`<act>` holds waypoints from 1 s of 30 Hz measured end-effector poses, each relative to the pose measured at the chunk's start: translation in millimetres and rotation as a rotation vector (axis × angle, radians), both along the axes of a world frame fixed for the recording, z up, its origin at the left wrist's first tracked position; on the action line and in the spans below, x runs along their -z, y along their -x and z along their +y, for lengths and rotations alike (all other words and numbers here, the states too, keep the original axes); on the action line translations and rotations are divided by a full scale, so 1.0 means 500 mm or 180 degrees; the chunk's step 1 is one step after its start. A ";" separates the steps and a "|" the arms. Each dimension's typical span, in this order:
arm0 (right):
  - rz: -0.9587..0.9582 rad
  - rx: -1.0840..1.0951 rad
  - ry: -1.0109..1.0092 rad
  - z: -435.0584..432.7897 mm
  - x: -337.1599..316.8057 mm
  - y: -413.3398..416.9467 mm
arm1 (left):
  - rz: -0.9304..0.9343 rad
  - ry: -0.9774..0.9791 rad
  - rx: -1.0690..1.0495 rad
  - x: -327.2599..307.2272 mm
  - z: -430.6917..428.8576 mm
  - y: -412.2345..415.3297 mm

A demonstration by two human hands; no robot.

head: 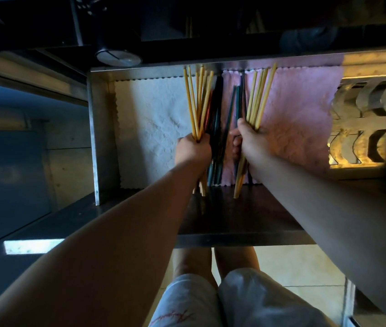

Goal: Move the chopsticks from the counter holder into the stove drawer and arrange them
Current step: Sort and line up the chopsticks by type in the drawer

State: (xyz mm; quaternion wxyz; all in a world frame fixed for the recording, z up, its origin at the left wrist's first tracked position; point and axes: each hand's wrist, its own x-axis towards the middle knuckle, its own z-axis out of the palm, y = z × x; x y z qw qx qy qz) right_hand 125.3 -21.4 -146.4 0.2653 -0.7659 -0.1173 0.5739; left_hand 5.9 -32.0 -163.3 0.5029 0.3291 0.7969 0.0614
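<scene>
Head view, mid-frame: gripping fanned chopsticks (199,97) in left hand (193,149), second bundle (260,95) in right hand (253,138), above drawer (102,138); risks splayed sticks slipping out and scattering crosswise.

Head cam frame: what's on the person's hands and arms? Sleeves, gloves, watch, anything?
Nothing worn. Left hand and right hand: no gloves, no watch or band at the wrists; rings can't be judged, as the fingers are mostly hidden. Left forearm and right forearm are uncovered to the frame edge, with no sleeve in view. Only clothing visible: light shorts with red script lettering.
</scene>
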 end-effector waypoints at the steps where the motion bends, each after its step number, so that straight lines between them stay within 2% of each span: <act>1: 0.0012 0.0019 0.0014 0.000 0.001 0.000 | 0.0012 0.0006 -0.0002 -0.002 0.000 -0.006; 11: 0.0095 0.0004 0.0064 0.007 -0.004 -0.010 | -0.0161 -0.0072 -0.0207 -0.018 -0.001 -0.038; 18: -0.0006 -0.0094 -0.0188 0.011 -0.015 -0.013 | -0.0335 -0.0110 -0.0248 -0.041 -0.006 -0.058; 21: 0.0034 -0.0245 -0.0212 0.011 -0.037 -0.016 | -0.0176 -0.0143 -0.0150 -0.054 -0.010 -0.036; 25: 0.0295 -0.0295 -0.0086 0.006 -0.072 0.008 | -0.0600 0.0046 -0.0786 -0.078 -0.014 0.012; 30: 0.0566 -0.0672 0.0005 0.007 -0.091 0.068 | -0.0503 0.0001 -0.0912 -0.097 -0.030 0.108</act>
